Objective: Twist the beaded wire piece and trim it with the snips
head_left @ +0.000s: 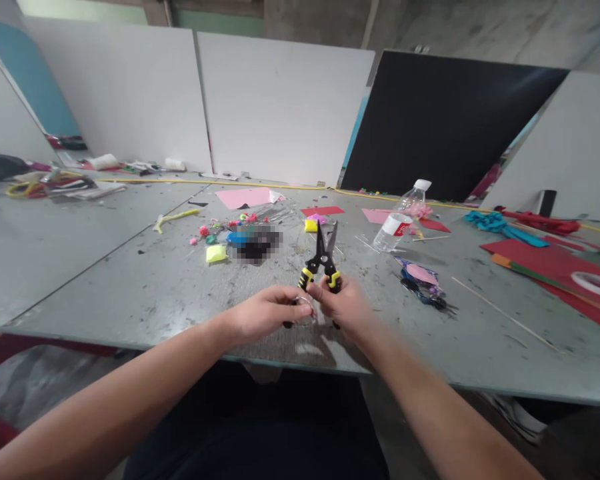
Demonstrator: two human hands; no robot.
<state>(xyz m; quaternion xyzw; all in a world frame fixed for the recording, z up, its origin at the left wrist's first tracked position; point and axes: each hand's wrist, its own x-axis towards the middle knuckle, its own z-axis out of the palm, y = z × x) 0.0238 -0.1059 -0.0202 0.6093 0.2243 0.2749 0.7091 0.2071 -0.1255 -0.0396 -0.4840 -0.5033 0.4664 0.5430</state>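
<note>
both hands [305,310] grip black-yellow snips [323,261]; bottle [399,217] label unreadable.

Both arms reach forward, left hand [265,312] and right hand [344,305] closed, knuckles nearly touching.

Hidden and blurred bits on the bench

A pixelated patch [255,243] hides something among the craft scraps; the cutter [322,263] handles vanish inside the right hand [345,307] – whatever small thing the left hand [265,312] pinches is unclear – the tape roll [597,285] runs off-frame.
</note>
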